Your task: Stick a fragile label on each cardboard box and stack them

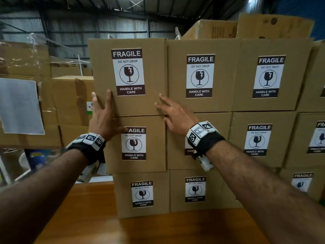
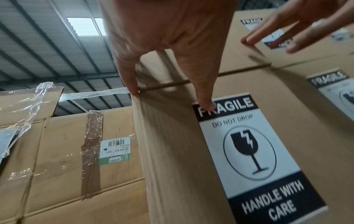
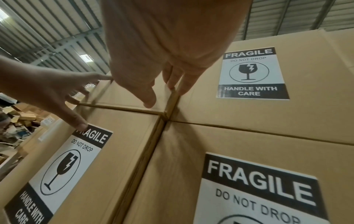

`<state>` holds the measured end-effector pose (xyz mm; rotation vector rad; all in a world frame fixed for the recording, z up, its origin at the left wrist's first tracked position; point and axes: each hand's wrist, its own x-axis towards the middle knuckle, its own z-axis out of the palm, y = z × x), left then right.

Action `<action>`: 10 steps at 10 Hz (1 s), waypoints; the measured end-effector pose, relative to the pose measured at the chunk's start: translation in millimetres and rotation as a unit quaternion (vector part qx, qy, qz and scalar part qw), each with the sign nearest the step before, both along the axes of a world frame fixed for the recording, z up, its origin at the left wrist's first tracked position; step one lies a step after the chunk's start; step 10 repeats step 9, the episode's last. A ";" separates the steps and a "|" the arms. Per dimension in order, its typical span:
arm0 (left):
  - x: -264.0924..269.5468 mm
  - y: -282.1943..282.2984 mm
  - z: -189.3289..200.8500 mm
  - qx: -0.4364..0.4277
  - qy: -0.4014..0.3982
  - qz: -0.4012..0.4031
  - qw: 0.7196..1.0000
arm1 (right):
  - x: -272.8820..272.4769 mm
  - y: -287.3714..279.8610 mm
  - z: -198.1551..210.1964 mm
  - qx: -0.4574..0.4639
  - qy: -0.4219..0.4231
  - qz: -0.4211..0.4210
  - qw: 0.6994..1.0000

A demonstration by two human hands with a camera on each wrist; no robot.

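Both grips flat-fingered: left hand (image 1: 103, 118) and right hand (image 1: 175, 114) press the top-left labelled box (image 1: 128, 103).

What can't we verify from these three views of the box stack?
- Head view: the middle-row label is mostly hidden by the right hand and wrist.
- Head view: far-right boxes are cut off by the frame edge, labels blurred.
- Left wrist view: barcode sticker print is too small to read.
- All views: the top-left box shows no top or back.
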<state>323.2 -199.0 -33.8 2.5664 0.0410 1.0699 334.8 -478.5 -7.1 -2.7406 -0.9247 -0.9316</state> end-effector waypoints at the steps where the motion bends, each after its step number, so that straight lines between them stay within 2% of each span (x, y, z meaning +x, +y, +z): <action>1: 2.2 -13.4 -9.3 -0.019 -0.009 0.037 0.999 | 0.4 -16.9 -6.2 -0.017 0.015 0.015 1.000; 3: 6.0 -22.1 -20.9 -0.004 -0.006 0.082 0.997 | -6.7 -47.4 -39.1 -0.023 0.033 0.014 0.999; 4: 1.6 -28.5 -30.9 0.013 -0.020 0.091 0.996 | -17.7 -73.6 -56.3 0.021 0.022 -0.010 0.999; 5: -12.9 -49.3 -46.2 0.029 -0.037 0.056 0.997 | -39.1 -100.6 -80.6 0.073 0.019 -0.062 0.995; 6: -36.3 -83.9 -71.6 0.084 -0.041 -0.032 0.995 | -73.2 -125.3 -109.5 0.112 0.008 -0.113 0.987; 7: -65.7 -124.4 -109.9 0.141 -0.006 -0.122 0.982 | -110.5 -147.8 -141.3 0.109 0.011 -0.149 0.983; 8: -101.3 -156.8 -138.5 0.145 0.024 -0.177 0.973 | -143.0 -167.1 -165.1 0.101 0.021 -0.174 0.979; 9: -126.3 -187.3 -166.3 0.140 0.037 -0.192 0.971 | -160.2 -194.5 -196.4 0.099 0.024 -0.188 0.977; 10: -126.3 -187.3 -166.3 0.140 0.037 -0.192 0.971 | -160.2 -194.5 -196.4 0.099 0.024 -0.188 0.977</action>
